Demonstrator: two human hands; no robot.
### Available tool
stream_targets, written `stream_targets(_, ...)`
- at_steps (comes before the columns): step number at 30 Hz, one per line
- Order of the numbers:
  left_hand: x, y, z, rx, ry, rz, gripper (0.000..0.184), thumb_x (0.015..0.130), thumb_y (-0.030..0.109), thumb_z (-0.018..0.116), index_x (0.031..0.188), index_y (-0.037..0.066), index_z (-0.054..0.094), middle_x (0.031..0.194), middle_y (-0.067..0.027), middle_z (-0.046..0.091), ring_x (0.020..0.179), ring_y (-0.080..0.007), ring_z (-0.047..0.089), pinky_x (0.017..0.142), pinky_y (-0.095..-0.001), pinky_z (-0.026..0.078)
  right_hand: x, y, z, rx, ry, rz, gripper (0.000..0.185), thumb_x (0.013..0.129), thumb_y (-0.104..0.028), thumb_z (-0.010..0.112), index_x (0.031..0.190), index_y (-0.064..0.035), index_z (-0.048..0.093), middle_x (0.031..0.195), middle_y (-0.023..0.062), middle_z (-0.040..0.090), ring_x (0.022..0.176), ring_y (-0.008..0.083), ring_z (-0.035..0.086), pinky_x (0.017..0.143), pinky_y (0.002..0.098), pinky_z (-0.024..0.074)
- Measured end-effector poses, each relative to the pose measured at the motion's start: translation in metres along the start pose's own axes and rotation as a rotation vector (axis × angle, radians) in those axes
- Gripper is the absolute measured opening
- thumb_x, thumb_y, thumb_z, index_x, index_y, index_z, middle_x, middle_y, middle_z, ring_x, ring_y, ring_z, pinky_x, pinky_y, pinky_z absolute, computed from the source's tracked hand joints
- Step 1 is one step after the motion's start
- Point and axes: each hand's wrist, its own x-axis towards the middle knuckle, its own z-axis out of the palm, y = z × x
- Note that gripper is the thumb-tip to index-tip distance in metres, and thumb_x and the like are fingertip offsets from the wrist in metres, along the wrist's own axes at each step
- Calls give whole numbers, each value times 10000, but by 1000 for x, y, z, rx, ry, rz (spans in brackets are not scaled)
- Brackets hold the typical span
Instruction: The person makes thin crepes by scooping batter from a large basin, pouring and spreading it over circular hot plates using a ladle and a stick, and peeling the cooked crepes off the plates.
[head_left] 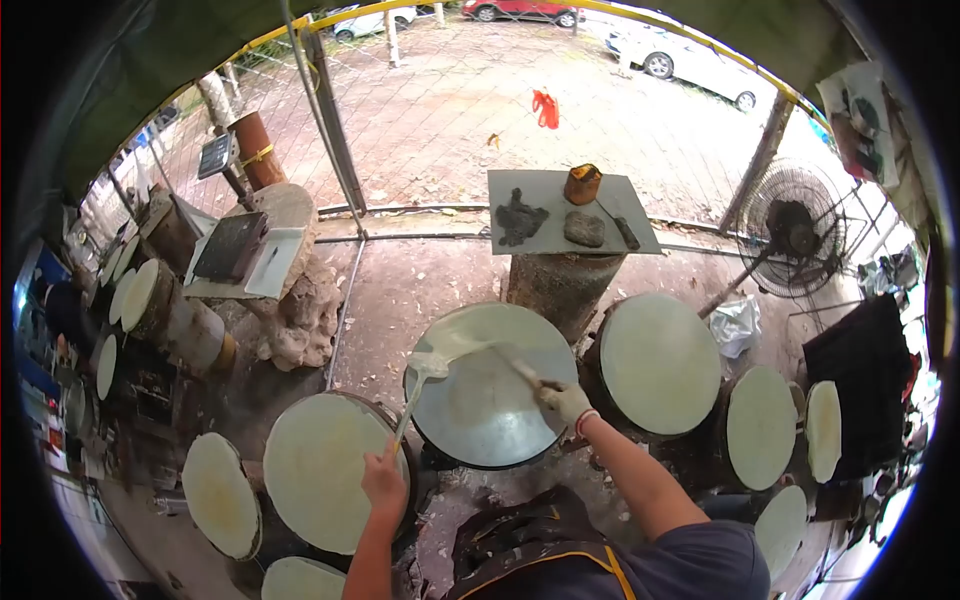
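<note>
My left hand [384, 482] is closed around the handle of a ladle [411, 402]. The ladle's bowl is coated in pale batter [462, 347] at the left part of a round metal griddle [485, 432]. On my right hand [566, 402] is a whitish glove, and its fingers are wrapped round a batter spreader [517, 366]. The spreader's far end meets the batter, which covers the back of the griddle; the front is bare shiny metal. Thin round pancakes cover the neighbouring griddles, one at left [330, 470] and one at right [660, 362].
Behind the griddle, a grey board [625, 195] on a stump holds a can [582, 185] and a stone [584, 229]. A fan [793, 228] stands at right. More pancake-covered griddles flank me on both sides. A scale [217, 157] stands at left before a wire fence.
</note>
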Motion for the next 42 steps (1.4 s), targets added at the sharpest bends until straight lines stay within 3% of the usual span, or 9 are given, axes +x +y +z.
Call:
stream_targets(6, -27, 9, 0, -50, -6, -43, 507, 744, 28, 555, 1225, 186, 542, 887, -129, 456, 763, -327, 548, 638, -431, 464, 15, 0, 27, -104, -467, -6, 353, 850, -209, 583, 1147, -17, 587, 720, 22, 591, 634, 87, 526, 537, 255, 426)
stream_targets(13, -75, 1, 6, -301, 145, -32, 491, 708, -7, 546, 1198, 24, 535, 921, -185, 506, 775, -355, 524, 675, -422, 452, 82, 41, 4, -327, -189, -168, 302, 840, -200, 594, 1117, -81, 622, 810, 63, 666, 714, 122, 594, 662, 250, 483)
stream_targets(16, -68, 31, 3, -478, 359, 108, 453, 759, 5, 542, 1208, -33, 497, 811, -138, 518, 617, -257, 514, 567, -352, 447, 61, 18, 6, -464, -598, -381, 320, 843, -262, 591, 1093, -65, 634, 848, 77, 655, 767, 135, 585, 703, 294, 467)
stream_targets(22, -79, 89, -14, -1351, 155, -571, 315, 845, 42, 502, 1154, -9, 464, 678, -21, 449, 456, -83, 405, 421, -217, 353, 107, 6, -13, -119, -302, -271, 358, 837, -265, 593, 1099, -23, 619, 757, 34, 595, 770, 80, 551, 597, 241, 442)
stream_targets(25, -81, 115, -9, -1518, 228, -617, 211, 848, 25, 487, 1057, 21, 453, 638, -2, 423, 396, -57, 347, 367, -205, 307, 82, -28, -5, -459, -785, -32, 348, 833, -245, 582, 1088, -11, 614, 746, 29, 590, 720, 78, 544, 583, 247, 445)
stream_targets(30, -118, 128, -10, -1515, 336, -814, 179, 837, 39, 501, 1006, 87, 466, 581, 6, 370, 390, -74, 347, 361, -228, 314, 154, 35, -25, -92, -877, -325, 298, 808, -225, 606, 1046, -49, 640, 680, -7, 557, 590, 85, 492, 503, 237, 401)
stream_targets(34, -142, 135, -12, -1564, 454, -917, 159, 847, 36, 478, 996, 91, 471, 568, 4, 364, 378, -78, 345, 345, -235, 308, 132, -43, -5, -457, -989, 111, 294, 843, -209, 615, 1109, -84, 612, 697, -30, 557, 544, 49, 470, 454, 187, 368)
stream_targets(38, -168, 140, -7, -1577, 535, -956, 168, 841, 35, 486, 1003, 79, 490, 606, -4, 396, 375, -79, 345, 329, -234, 310, 139, 25, -63, -234, -1173, 418, 251, 852, -230, 551, 1032, -69, 617, 609, 13, 513, 419, 75, 391, 383, 231, 311)
stream_targets(42, -184, 147, -7, -1558, 548, -995, 172, 842, 40, 490, 1011, 71, 499, 603, -4, 396, 383, -77, 349, 333, -228, 310, 180, 17, -77, -358, -1164, 21, 197, 840, -208, 570, 993, -92, 615, 608, 17, 527, 376, 72, 362, 355, 224, 284)
